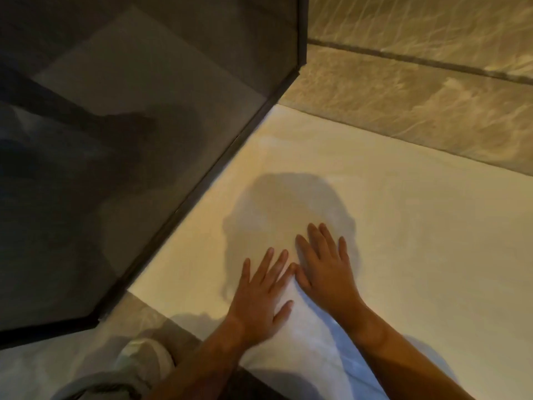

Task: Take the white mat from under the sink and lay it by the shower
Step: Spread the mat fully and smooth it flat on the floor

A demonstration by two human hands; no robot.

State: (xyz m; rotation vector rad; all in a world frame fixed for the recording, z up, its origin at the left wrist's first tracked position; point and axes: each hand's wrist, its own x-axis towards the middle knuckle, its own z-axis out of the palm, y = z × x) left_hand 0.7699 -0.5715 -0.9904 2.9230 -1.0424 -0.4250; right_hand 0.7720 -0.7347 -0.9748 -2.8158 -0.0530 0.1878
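The person's forearms are reaching in from the near edge, and a pale shoe is showing at the near left on the tiled floor. Both palms are pressing flat on the white mat, side by side near its near-left part. The left hand is lying with its fingers spread apart, holding nothing; the right hand is just beside it, fingers likewise splayed and gripping nothing, the tips of the two hands nearly touching. The mat is lying spread on the floor, its left edge running along the dark frame of the glass shower screen, and its far edge is lying near a grout line.

The task looks nearly done; the step in hand seems to be smoothing. To do it well, the palms should be sliding outward from the middle toward the edges, pushing any ripples out, while keeping the left edge parallel and snug to the screen frame without riding up onto it. Motion blur is making fine wrinkles hard to judge.
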